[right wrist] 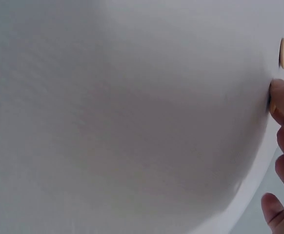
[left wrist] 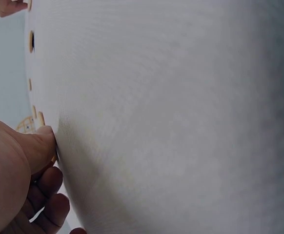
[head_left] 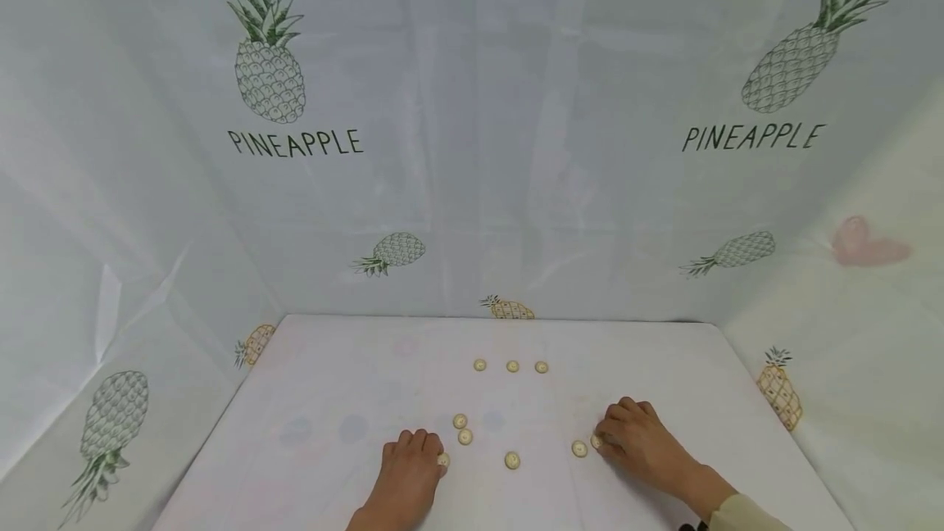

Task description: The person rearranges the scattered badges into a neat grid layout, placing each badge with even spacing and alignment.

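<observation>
On the white cloth [head_left: 369, 351], near the front middle, my left hand [head_left: 408, 472] pinches a small round wooden disc [head_left: 443, 460] between thumb and fingers. That disc lies at the cloth; its edge peeks out by the thumb [left wrist: 42, 144] in the left wrist view. Over to the right, my right hand [head_left: 645, 445] pinches another disc [head_left: 596, 440], mostly covered by the fingertips. Just left of it lies a loose disc [head_left: 579, 449]. Two discs, one farther [head_left: 460, 421] and one nearer [head_left: 465, 437], almost touch beyond my left hand. Markings on them are too small to read.
Between the hands lies a single disc [head_left: 512, 460]. Farther back, three more form a row: left [head_left: 480, 365], middle [head_left: 512, 366] and right [head_left: 542, 367]. Pineapple-printed sheets [head_left: 472, 146] hang behind and at both sides of the table.
</observation>
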Tool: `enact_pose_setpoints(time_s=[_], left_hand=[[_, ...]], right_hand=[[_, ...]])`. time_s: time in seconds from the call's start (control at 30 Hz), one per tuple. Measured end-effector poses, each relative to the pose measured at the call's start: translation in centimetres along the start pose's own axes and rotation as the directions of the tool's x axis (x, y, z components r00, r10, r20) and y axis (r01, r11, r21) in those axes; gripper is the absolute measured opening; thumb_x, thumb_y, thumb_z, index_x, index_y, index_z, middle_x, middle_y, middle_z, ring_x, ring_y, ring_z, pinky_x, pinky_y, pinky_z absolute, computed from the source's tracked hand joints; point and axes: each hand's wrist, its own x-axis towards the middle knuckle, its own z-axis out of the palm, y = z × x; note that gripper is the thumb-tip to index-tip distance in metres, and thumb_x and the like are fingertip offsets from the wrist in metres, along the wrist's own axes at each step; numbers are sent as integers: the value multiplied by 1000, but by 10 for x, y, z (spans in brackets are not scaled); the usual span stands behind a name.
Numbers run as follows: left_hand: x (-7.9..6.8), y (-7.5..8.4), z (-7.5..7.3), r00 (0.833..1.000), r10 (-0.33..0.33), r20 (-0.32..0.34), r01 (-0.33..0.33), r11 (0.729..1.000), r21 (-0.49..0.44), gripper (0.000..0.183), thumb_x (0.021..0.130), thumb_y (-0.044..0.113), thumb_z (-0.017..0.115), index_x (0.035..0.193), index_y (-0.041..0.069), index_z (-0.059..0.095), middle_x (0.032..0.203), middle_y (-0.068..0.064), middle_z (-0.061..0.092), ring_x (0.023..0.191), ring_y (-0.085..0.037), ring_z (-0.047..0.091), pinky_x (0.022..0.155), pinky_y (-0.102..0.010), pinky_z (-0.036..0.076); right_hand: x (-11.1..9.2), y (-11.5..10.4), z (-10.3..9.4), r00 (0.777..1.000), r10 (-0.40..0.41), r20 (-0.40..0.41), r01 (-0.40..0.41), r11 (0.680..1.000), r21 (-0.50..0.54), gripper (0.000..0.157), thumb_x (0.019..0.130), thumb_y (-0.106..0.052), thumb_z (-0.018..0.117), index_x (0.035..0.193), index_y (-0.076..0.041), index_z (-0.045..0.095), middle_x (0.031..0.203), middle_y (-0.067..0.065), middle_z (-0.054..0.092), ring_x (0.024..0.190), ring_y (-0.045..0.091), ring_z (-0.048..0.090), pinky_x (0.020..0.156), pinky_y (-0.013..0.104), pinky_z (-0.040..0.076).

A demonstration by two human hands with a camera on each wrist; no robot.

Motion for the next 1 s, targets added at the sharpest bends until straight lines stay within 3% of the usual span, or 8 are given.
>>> enact_pose_setpoints(time_s=[0.27,0.47,1.0], left_hand=[[0,-1,-1,1000,5,8,-5,1000,-14,26,92,30,80,100,15,61,92,5,55,87,-14,47,75,-41,45],[0,-2,0,1000,4,23,-4,1000,-23,27,92,31,80,102,15,61,92,6,53,87,-14,46,76,-43,46],[-1,0,2,1000,21,-3,-21,1000,22,30,89,31,84,99,14,61,88,6,50,86,-15,45,75,-44,46]], right_hand=[[7,4,8,997,-56,-45,52,994,-100,26,71,-28,84,82,-26,61,87,-18,48,85,5,40,79,37,40],[14,7,9,985,-146,-94,123,970,-212,28,74,-32,79,81,-24,53,82,-14,42,82,10,39,77,36,38],[33,14,9,994,-106,-18,99,966,-237,27,84,-35,79,81,-19,57,81,-8,50,79,14,43,79,39,40]])
